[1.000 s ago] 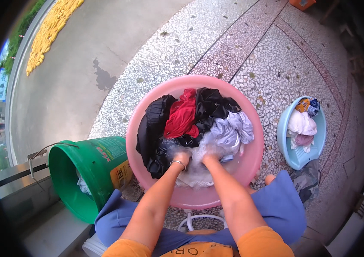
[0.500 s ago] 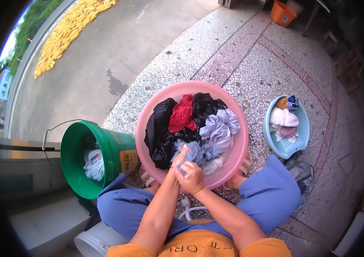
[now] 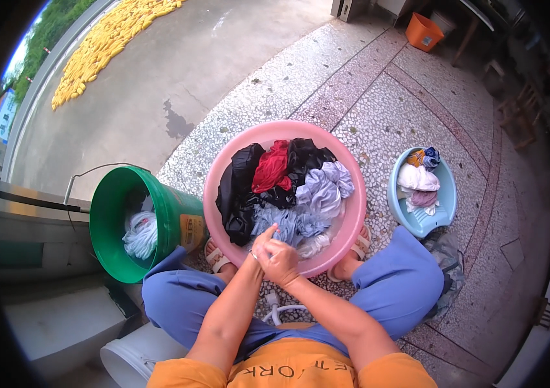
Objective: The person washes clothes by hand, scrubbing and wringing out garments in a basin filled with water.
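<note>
A wide pink basin (image 3: pixel 356 187) sits between my feet, full of wet laundry. At its near rim my hands are pressed together. My right hand (image 3: pixel 279 262) is closed in a fist against my left hand (image 3: pixel 263 244), whose thumb points forward. Both grip a grey-blue garment (image 3: pixel 297 223) that spreads into the basin just beyond them; the part inside the fingers is mostly hidden. Around it lie black clothes (image 3: pixel 239 187), a red cloth (image 3: pixel 271 169), a lavender garment (image 3: pixel 323 191) and a whitish piece (image 3: pixel 314 246) in the water.
To the left a green bucket (image 3: pixel 170 210) leans over, white cloth (image 3: pixel 140 234) inside. A small blue basin (image 3: pixel 440 216) with clothes stands at the right. A white bucket (image 3: pixel 134 355) is beside my left leg. Farther off are an orange bin (image 3: pixel 423 32) and spread yellow corn cobs (image 3: pixel 103 48).
My joined hands have shifted slightly left and changed their angle against each other. The grey-blue garment lies more spread out before them. The whole view has tilted a little.
</note>
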The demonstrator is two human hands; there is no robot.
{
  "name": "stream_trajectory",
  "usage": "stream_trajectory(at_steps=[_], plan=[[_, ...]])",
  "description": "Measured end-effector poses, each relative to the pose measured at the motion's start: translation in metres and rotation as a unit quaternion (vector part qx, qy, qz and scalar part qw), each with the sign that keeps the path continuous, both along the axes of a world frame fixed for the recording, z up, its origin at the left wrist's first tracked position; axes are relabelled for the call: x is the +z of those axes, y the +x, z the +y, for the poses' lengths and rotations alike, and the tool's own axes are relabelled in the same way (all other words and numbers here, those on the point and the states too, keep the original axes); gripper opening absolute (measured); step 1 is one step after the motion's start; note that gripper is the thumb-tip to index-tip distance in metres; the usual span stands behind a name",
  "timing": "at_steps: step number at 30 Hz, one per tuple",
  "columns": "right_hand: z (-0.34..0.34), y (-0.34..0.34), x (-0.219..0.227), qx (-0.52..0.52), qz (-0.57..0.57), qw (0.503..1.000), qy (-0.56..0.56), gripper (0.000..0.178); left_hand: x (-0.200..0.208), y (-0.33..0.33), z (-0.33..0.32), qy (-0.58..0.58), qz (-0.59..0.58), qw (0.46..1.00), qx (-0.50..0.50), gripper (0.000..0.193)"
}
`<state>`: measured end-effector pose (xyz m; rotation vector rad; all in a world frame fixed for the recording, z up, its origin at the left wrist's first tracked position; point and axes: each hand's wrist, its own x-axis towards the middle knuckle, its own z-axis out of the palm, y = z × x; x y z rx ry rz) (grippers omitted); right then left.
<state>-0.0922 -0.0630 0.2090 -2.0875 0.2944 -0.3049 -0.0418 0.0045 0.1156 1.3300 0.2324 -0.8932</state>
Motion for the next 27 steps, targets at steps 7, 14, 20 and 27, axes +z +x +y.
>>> stream_trajectory(at_steps=[7, 14, 20, 27], plan=[[-0.083, 0.039, -0.043, -0.132, 0.142, 0.971, -0.139, 0.036, 0.058, 0.002, -0.019, -0.095, 0.165, 0.982, -0.009, 0.027], [-0.145, 0.06, 0.041, 0.032, 0.199, 0.979, 0.004, 0.047, 0.156, 0.053, 0.006, 0.434, -0.391, 0.734, -0.346, 0.046], [-0.181, 0.059, 0.106, 0.29, 0.276, 0.864, -0.306, 0.035, 0.207, 0.094, 0.042, 0.247, -0.321, 0.887, -0.222, 0.031], [-0.182, 0.045, 0.165, 0.151, 0.071, 0.91, 0.379, 0.006, 0.27, 0.065, 0.029, -0.164, -0.007, 0.986, -0.028, 0.023]])
